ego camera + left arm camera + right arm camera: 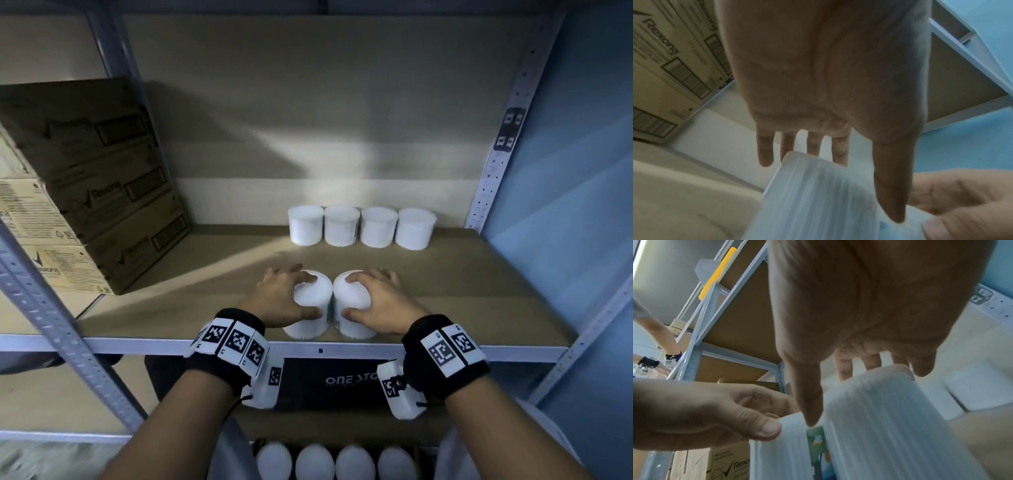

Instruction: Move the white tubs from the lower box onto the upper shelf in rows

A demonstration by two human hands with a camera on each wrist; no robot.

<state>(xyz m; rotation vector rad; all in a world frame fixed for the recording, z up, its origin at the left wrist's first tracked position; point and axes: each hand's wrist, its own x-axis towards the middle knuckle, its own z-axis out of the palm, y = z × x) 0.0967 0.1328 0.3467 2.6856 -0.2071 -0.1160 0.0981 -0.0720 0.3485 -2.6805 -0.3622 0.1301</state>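
Four white tubs (361, 226) stand in a row at the back of the upper shelf (462, 308). Two more white tubs stand side by side, touching, near the shelf's front edge. My left hand (308, 295) grips the left tub (305, 329) from above, thumb toward me and fingers over the far rim. My right hand (352, 296) grips the right tub (356, 330) the same way. In the left wrist view my left hand (849, 186) spans its tub (818, 203). In the right wrist view my right hand (840, 395) spans its ribbed tub (890, 426).
Stacked cardboard cartons (102, 192) fill the shelf's left side. Grey metal uprights (493, 164) frame the bay, with a blue wall (582, 205) to the right. Below are a dark box (342, 380) and several more white tubs (315, 462). Another person's arms (653, 353) show far left.
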